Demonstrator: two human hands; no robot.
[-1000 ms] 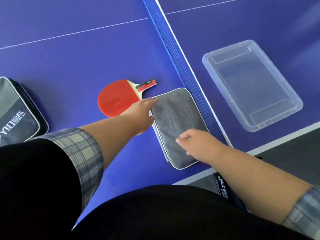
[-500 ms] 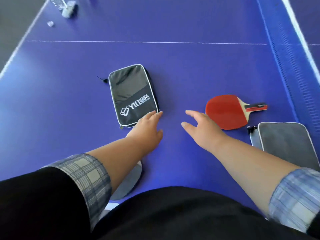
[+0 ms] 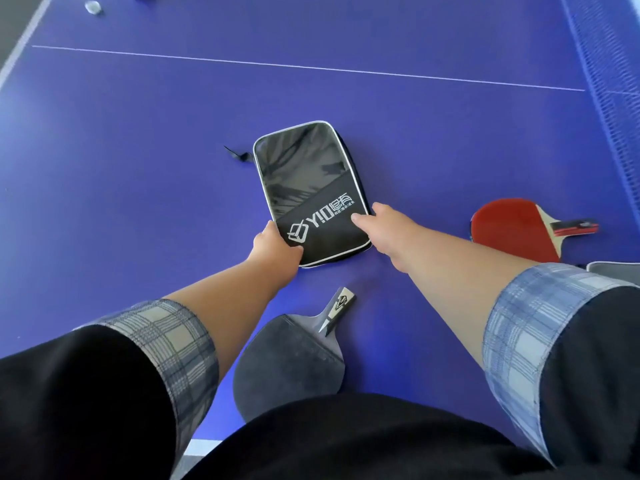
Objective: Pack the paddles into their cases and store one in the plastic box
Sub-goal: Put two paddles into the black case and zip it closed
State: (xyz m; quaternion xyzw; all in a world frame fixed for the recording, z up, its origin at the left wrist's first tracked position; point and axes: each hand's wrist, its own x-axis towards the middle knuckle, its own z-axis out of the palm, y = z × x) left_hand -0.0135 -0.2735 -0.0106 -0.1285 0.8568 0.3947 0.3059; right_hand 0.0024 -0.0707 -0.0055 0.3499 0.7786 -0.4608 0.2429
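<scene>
A black paddle case (image 3: 308,181) with white lettering lies flat on the blue table. My left hand (image 3: 273,249) grips its near left corner, thumb on top. My right hand (image 3: 384,230) holds its near right edge, a finger lying on the case's face. A black paddle (image 3: 291,365) lies near me between my forearms, handle pointing away. A red paddle (image 3: 519,228) rests to the right with its handle pointing right. A corner of the grey case (image 3: 616,271) shows at the right edge. The plastic box is out of view.
The blue net (image 3: 613,109) runs along the right side. A small white ball (image 3: 92,7) lies at the far left by the table edge. A white line (image 3: 277,65) crosses the table beyond the case.
My view swung left from the grey case and box. Both hands left the grey case, reached across the table and took hold of the black case's near end.
</scene>
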